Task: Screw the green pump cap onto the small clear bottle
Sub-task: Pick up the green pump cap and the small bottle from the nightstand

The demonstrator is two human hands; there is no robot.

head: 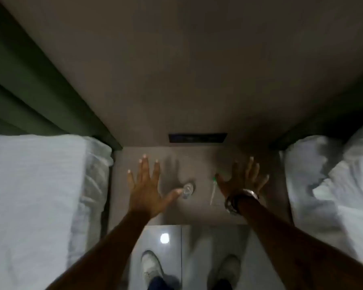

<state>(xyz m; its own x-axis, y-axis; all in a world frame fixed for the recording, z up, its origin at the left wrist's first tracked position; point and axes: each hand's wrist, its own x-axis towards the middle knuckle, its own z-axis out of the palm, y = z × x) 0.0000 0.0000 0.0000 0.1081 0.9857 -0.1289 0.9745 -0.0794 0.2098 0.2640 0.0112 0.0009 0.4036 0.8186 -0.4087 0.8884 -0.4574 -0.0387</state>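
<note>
A small clear bottle [187, 190] stands upright on the grey bedside table [197, 212], seen from above. The green pump cap [213, 190] lies flat to its right, green head at the far end and thin dip tube pointing toward me. My left hand [147, 189] hovers over the table left of the bottle, fingers spread, thumb tip close to the bottle. Right of the cap, my right hand [242, 181] is spread flat, its thumb near the green head. A watch sits on that wrist. Neither hand holds anything.
White bedding [40, 195] flanks the table on the left, and more white bedding [333, 181] on the right. A dark socket panel [197, 137] is set in the wall just behind the table. A green curtain [19, 91] hangs at the left. My shoes stand on the glossy floor [197, 248] below.
</note>
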